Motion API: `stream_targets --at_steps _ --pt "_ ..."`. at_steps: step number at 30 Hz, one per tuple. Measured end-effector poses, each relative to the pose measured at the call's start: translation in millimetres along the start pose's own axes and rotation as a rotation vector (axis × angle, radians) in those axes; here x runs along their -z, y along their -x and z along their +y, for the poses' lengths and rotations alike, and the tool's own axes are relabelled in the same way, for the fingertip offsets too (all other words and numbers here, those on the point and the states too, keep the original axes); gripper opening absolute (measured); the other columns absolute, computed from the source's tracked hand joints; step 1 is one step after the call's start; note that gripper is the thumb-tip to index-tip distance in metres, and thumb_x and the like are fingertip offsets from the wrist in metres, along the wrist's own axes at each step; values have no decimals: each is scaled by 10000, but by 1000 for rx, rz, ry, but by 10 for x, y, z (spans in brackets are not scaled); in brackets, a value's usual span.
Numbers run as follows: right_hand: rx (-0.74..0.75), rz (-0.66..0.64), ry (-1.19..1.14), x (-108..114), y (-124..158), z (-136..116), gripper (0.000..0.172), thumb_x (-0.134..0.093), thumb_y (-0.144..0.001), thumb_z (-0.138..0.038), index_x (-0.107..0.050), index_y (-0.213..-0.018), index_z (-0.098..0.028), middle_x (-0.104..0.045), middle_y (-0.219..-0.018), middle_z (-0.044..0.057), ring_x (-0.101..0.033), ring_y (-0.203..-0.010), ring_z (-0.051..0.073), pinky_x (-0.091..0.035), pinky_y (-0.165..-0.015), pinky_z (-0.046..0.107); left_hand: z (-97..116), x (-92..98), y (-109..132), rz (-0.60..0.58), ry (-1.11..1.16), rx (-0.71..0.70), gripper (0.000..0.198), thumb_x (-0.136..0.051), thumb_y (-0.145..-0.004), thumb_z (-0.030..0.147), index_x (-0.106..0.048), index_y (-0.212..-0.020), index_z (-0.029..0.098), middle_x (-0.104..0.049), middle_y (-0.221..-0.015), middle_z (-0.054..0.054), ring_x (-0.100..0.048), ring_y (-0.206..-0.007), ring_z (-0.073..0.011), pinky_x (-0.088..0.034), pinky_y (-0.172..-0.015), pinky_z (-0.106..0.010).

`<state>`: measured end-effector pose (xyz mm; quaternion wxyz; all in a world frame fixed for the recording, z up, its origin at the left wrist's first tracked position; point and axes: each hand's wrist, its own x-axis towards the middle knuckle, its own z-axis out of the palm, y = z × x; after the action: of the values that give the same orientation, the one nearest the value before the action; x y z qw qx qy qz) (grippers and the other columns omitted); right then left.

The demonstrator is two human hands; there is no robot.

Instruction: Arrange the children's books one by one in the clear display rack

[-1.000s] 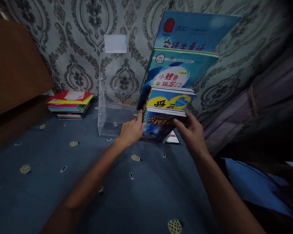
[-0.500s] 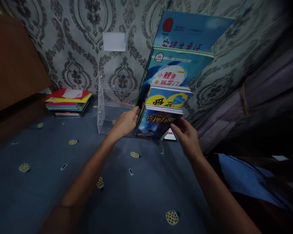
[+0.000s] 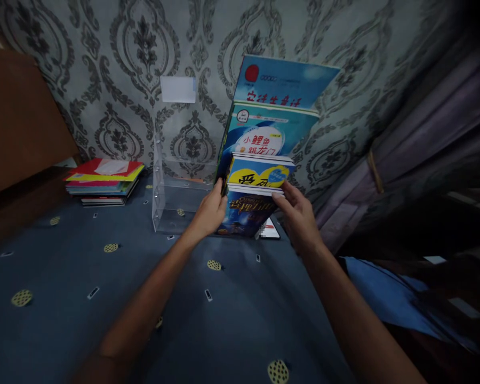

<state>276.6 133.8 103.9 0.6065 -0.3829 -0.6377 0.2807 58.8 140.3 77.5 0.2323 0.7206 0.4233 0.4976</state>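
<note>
Several books stand upright in a row against the patterned wall, tallest at the back. The front one is a dark blue book [image 3: 244, 213] with gold lettering; behind it stands a yellow and blue book [image 3: 260, 173], then two tall light blue books [image 3: 272, 125]. My left hand [image 3: 208, 213] grips the left edge of the front books, fingers curled round them. My right hand [image 3: 298, 216] holds the right edge of the dark blue book, thumb on its top corner. Both forearms reach in from below.
A clear acrylic rack [image 3: 176, 197] stands just left of the books. A flat pile of colourful books [image 3: 104, 181] lies at far left by a brown wooden panel [image 3: 20, 122]. A phone [image 3: 269, 230] lies at the books' foot. Purple curtain [image 3: 404, 149] hangs at right. Blue dotted cloth [image 3: 104, 298] covers the surface.
The view has pulled back and down, so the books look smaller. My right hand has risen to the top right corner of the dark blue book; my left hand has curled tighter on the left edge.
</note>
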Motion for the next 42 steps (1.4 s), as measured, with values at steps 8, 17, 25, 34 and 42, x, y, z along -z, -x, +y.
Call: stream_targets --at_steps 8,17,25,34,42 --pt "-34 -34 10 -6 -27 -36 433 -710 -842 -453 -692 -1234 -269 -686 -1332 43 -590 -1290 297 -423 -1145 475 -32 -80 -42 -3 106 -5 607 -461 -931 238 -392 -1530 167 -449 -1573 -114 -398 -1466 -300 -241 -1255 -503" --pt "-42 -34 36 16 -39 -13 443 -702 -835 -424 -684 -1244 -252 -698 -1309 35 -612 -1254 295 -448 -1121 464 -40 -82 -39 -31 130 -17 693 -467 -863 145 -357 -1547 143 -393 -1608 -112 -341 -1497 -298 -204 -1269 -504" --pt "-42 -18 105 33 -29 -7 473 -683 -838 -424 -672 -1268 -227 -698 -1308 54 -624 -1234 307 -483 -1082 468 -36 -107 -25 -51 123 -62 774 -449 -815 86 -290 -1571 144 -331 -1639 -111 -269 -1528 -288 -167 -1281 -501" --pt "-39 -2 97 43 -37 37 450 -702 -826 -420 -681 -1248 -264 -700 -1303 22 -621 -1231 303 -465 -1106 478 37 -133 8 -35 85 -21 808 -446 -803 56 -257 -1583 155 -289 -1654 -119 -221 -1543 -311 -149 -1286 -532" --pt "-47 -18 -30 60 -124 -57 418 -729 -801 -439 -705 -1172 -249 -711 -1286 28 -612 -1249 290 -419 -1145 461 50 -144 13 -21 113 21 860 -479 -799 79 -179 -1602 150 -256 -1665 -132 -236 -1537 -315 -157 -1275 -538"
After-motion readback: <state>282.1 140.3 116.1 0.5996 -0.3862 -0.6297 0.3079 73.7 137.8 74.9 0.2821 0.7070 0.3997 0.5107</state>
